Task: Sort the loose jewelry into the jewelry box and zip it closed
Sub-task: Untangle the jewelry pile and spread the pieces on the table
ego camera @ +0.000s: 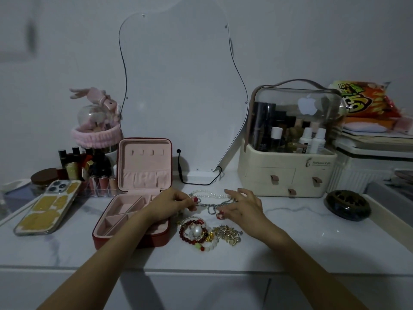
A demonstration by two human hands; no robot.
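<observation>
Beside the open box (134, 211), the left hand (172, 203) pinches a silver chain (211, 206) while the right hand (240, 205) hovers spread; untangling it from the pearls (207, 194) first looks wisest.

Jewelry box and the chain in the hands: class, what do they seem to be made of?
Jewelry box: red outer shell with a smooth, faintly shiny look, perhaps faux leather; pink lining looks matte and velvety. Chain: small silvery links that glint, probably metal, pinched by the left hand, with the right hand at its other end.
</observation>
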